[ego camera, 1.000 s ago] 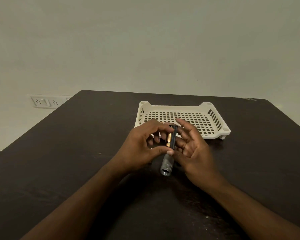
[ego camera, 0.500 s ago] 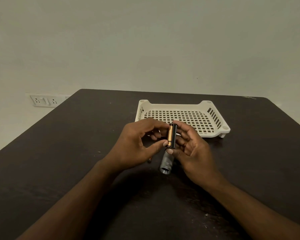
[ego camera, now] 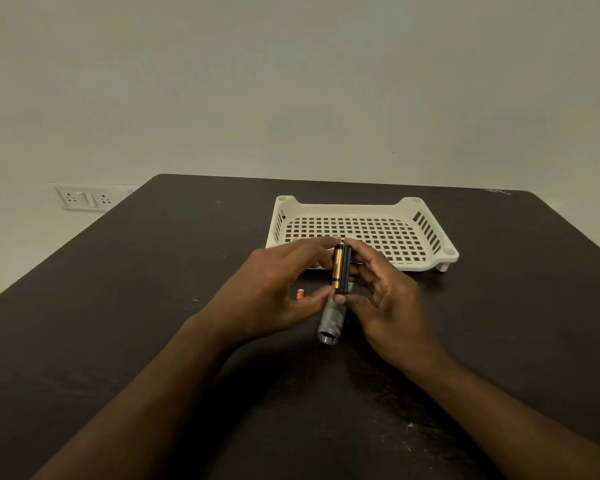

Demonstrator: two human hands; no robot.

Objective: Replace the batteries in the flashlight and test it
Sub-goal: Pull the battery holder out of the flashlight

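I see a copper-and-black battery sitting in a black battery holder, the pair held upright above the desk between both hands. My left hand pinches the battery side, forefinger on the top end and thumb under the bottom end. My right hand grips the holder the same way from the other side, with its remaining fingers curled loosely behind. Just below them the grey flashlight body lies on the desk, its open threaded end facing me and its far end hidden under the hands. A small orange-and-white thing lies on the desk beside the left thumb; I cannot tell what it is. Behind the hands stands a white plastic tray with a perforated floor. Off the desk's left edge, a wall socket plate shows.
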